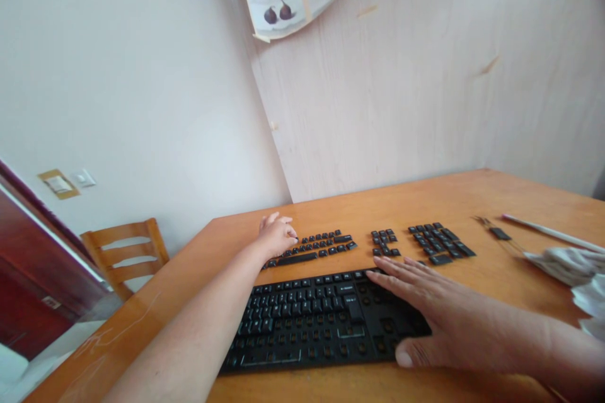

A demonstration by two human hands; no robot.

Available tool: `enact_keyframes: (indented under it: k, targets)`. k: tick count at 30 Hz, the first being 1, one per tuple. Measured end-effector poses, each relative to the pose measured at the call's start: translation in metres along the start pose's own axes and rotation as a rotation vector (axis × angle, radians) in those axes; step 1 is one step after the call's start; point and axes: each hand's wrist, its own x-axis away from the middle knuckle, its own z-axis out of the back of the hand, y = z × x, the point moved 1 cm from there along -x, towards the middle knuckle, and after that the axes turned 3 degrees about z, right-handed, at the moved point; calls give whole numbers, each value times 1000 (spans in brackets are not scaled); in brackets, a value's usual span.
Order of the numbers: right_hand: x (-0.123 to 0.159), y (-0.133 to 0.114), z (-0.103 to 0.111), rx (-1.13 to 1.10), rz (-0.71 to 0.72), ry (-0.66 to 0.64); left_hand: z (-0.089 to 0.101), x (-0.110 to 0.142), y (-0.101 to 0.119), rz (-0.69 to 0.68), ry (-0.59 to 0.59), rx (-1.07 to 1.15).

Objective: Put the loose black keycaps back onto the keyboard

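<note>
A black keyboard (302, 321) lies before me, with keycaps in its upper rows and bare sockets showing in the lower rows and at the right. My right hand (425, 302) rests over its right end, fingers stretched and thumb at the near edge. Beyond the keyboard, my left hand (278, 234) reaches over the left end of a group of loose keycaps (326, 247). Its thumb and finger are pinched on a small dark keycap (296, 240), mostly hidden. My left forearm covers the keyboard's left end.
More loose keycaps lie in a small cluster (384, 240) and a larger block (439, 242). A wire puller with a dark handle (500, 233), a pale stick (548, 228) and a crumpled cloth (564, 264) are at the right. A wooden chair (125, 252) stands left of the table (265, 384).
</note>
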Motion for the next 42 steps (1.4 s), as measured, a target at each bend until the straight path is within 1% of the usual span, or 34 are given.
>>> enact_keyframes:
  k: [3,6,10,13,15,18,22,27,33,42]
  targets:
    - [0,1,0,-4,15,18,10,11,-2,-15,51,9]
    - [0,1,0,20,22,23,28,32,-1,-56,95,19]
    - [-2,3,-2,55,43,35,53,75,5,-87,123,15]
    - [-3,7,-4,67,73,63,65,111,11,-79,137,21]
    - [-3,10,-6,83,89,72,68,134,14,-87,158,29]
    - [-4,13,-7,92,93,74,67,164,19,-112,161,24]
    - [-5,9,-5,83,61,57,59,191,24,-140,166,5]
    - [-5,-1,1,77,25,31,51,204,31,-187,198,-37]
    - [-6,2,0,94,31,21,51,206,40,-227,210,-81]
    - [-6,2,-1,77,37,23,52,208,45,-267,245,-101]
